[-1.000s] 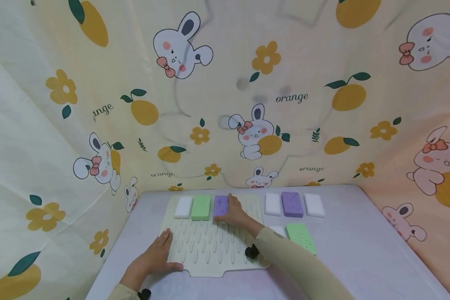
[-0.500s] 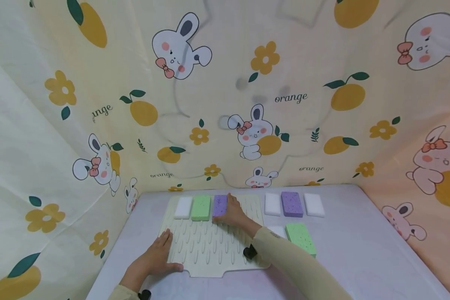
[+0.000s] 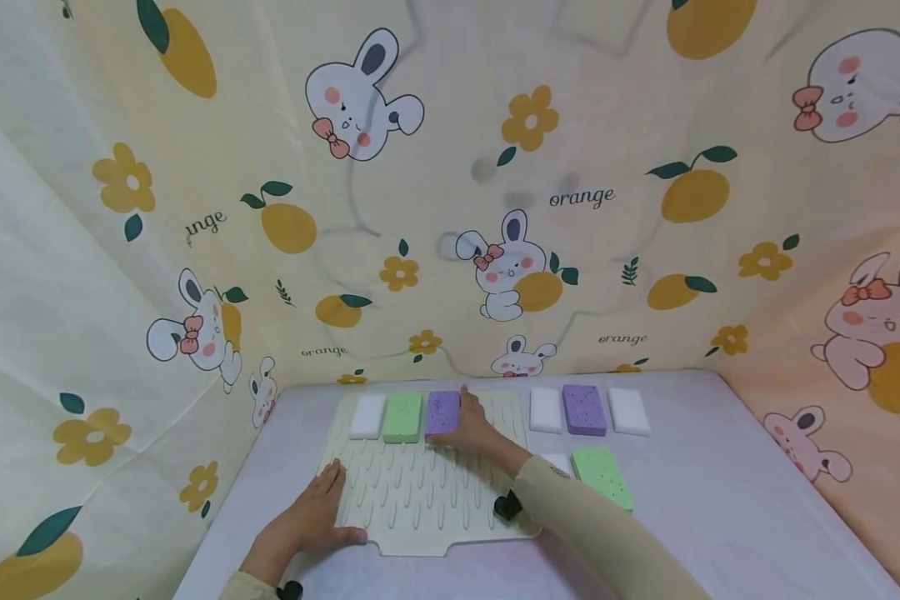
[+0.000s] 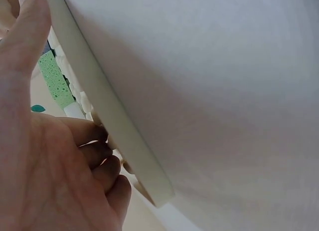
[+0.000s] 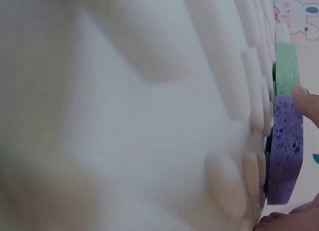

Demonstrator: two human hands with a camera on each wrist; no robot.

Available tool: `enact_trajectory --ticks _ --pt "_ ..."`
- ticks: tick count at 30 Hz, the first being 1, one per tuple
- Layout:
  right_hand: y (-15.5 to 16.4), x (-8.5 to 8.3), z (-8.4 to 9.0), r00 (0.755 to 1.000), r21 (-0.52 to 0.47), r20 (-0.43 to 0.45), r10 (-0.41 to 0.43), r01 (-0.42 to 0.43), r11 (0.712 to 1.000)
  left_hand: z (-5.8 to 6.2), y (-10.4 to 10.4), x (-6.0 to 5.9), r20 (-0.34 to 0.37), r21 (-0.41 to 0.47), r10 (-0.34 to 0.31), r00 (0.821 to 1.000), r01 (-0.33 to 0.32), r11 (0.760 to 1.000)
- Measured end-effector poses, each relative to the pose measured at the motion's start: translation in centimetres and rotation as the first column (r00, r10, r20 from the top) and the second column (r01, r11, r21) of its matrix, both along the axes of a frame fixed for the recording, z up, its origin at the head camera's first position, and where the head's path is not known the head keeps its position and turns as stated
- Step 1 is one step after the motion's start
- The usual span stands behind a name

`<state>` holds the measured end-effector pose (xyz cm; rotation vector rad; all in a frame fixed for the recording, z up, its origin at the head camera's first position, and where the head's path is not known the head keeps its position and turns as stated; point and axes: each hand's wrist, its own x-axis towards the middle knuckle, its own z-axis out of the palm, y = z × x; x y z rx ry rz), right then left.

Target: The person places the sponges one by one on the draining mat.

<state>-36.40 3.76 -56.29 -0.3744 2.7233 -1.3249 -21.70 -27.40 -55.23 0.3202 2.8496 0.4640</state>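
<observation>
A cream ridged mat (image 3: pixel 420 492) lies on the pale table. Along its far edge sit a white sponge (image 3: pixel 366 415), a green sponge (image 3: pixel 402 416) and a purple sponge (image 3: pixel 442 412) side by side. My right hand (image 3: pixel 471 429) holds the purple sponge (image 5: pixel 285 151) from its right side, one fingertip (image 5: pixel 306 104) at its far end and another at its near end. My left hand (image 3: pixel 311 517) rests on the mat's front left edge (image 4: pixel 109 116), thumb along the rim, fingers on the ridged top.
Right of the mat lie a white sponge (image 3: pixel 545 409), a second purple sponge (image 3: pixel 584 409), another white sponge (image 3: pixel 628 410) and a green sponge (image 3: pixel 602 477). My right sleeve partly hides one more white sponge (image 3: pixel 555 461). Rabbit-print cloth walls (image 3: pixel 450 208) close in three sides.
</observation>
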Motion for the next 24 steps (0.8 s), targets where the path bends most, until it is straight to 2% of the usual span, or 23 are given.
enact_trajectory --ticks 5,11,24 --pt "0.8 0.4 0.4 0.998 -0.06 0.056 -0.005 0.008 0.998 0.2 0.2 0.1 0.005 0.001 0.0 1.0 0.0 1.0" --pt "1.8 0.4 0.9 0.998 -0.008 0.054 0.023 -0.023 1.0 0.1 0.0 -0.1 0.009 -0.012 0.001 1.0 -0.001 1.0" --pt "4.0 1.7 3.2 0.998 0.032 0.036 0.042 -0.043 0.999 0.0 0.1 0.0 0.015 -0.003 0.002 1.0 -0.002 1.0"
